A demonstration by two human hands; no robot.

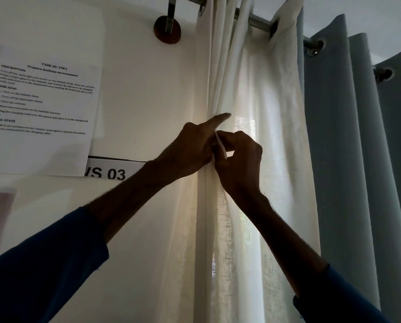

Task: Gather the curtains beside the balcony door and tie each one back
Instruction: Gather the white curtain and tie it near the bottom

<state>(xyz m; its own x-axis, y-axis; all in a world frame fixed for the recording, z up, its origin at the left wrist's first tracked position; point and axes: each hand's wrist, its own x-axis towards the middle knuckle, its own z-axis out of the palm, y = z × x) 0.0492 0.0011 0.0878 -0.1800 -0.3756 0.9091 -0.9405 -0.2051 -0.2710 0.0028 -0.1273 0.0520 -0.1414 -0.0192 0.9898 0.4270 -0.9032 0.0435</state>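
Observation:
A white sheer curtain (253,89) hangs from a metal rod (255,19) and is bunched in folds at its left edge. A grey-blue curtain (358,148) hangs to its right. My left hand (192,150) rests against the gathered folds with its index finger stretched out along the fabric, the other fingers curled. My right hand (239,162) pinches a thin white tie strip (221,145) between thumb and fingers, right beside my left hand. Where the strip runs behind the hands is hidden.
A printed paper sheet (43,94) and a label reading "VS 03" (111,172) are stuck to the cream wall on the left. The rod's round wooden wall bracket (167,29) sits above. Daylight shines through the sheer curtain.

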